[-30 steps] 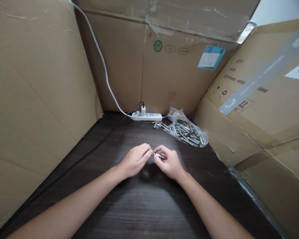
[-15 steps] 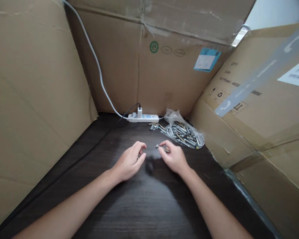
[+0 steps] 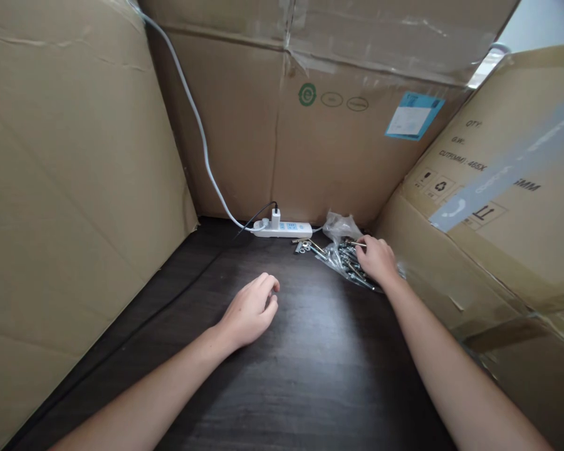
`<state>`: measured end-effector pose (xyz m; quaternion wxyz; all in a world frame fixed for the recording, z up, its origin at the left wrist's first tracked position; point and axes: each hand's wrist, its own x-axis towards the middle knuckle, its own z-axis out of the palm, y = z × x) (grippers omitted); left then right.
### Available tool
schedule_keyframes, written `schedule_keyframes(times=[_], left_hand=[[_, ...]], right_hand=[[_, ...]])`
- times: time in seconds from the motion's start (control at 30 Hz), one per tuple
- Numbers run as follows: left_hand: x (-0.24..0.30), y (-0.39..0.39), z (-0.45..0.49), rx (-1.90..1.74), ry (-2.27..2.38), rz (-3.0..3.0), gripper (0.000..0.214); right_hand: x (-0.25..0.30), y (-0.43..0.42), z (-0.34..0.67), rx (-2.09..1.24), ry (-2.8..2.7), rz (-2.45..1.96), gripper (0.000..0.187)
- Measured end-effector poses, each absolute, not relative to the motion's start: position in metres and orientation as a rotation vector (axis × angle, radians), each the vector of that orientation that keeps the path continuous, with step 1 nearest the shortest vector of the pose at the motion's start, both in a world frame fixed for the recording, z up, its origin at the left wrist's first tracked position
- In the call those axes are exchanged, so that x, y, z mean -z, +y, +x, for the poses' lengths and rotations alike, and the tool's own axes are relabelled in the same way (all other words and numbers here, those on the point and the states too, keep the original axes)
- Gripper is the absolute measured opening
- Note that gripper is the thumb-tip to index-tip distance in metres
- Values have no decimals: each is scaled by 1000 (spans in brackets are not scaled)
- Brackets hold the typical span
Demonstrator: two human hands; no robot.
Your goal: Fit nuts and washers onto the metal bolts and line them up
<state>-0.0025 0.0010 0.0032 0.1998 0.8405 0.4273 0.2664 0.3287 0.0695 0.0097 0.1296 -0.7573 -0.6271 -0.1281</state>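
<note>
My right hand is over a clear plastic bag of metal bolts. A brass-coloured bolt sits at its thumb and fingertips. My left hand hovers over the dark table, palm turned inward, with curled fingers and the thumb near them. Whatever lies inside that palm is hidden from view. Left of the bag are several loose washers and a few bolts.
A white power strip with a plugged-in charger lies against the rear cardboard box. A black cable crosses the table's left side. Cardboard walls stand at left and right.
My right hand has moved right and away from me, from the table's middle to the bag. My left hand stays nearly in place; the small ring seen in it earlier no longer shows.
</note>
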Motion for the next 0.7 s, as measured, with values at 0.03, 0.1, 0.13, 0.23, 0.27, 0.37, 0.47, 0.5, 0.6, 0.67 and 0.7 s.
schedule_keyframes(times=[0.03,0.1,0.13,0.23,0.27,0.37,0.47,0.5,0.6,0.67,0.7], left_hand=[[-3,1,-3,-748,1193,2344,11],[-3,1,-2,-751,1192,2335,12],[-3,2,-2,-751,1194,2333,13],[-2,2,-2,-745,1196,2334,13],[-2,3,-2,-740,1196,2334,12],[-3,3,-2,-720,1193,2337,11],[-3,3,-2,-708,1191,2334,12],[-3,2,-3,-708,1189,2334,12],[-3,2,-3,-716,1186,2331,13],[-3,2,-3,-723,1186,2326,13],[-3,2,-3,-723,1184,2325,13]], right_hand=[[-8,71,332,373,-1818,-2198,26],[-7,74,335,384,-1796,-2191,25],[-8,74,334,399,-1781,-2183,24],[-13,77,318,441,-1796,-2098,24],[-14,79,309,429,-1844,-2050,24],[-14,88,276,263,-2062,-1927,24],[-8,102,250,196,-2127,-1912,26],[-6,106,244,189,-2130,-1920,26],[-1,112,235,179,-2132,-1939,26],[0,112,232,183,-2137,-1940,27],[-1,111,230,184,-2141,-1939,27]])
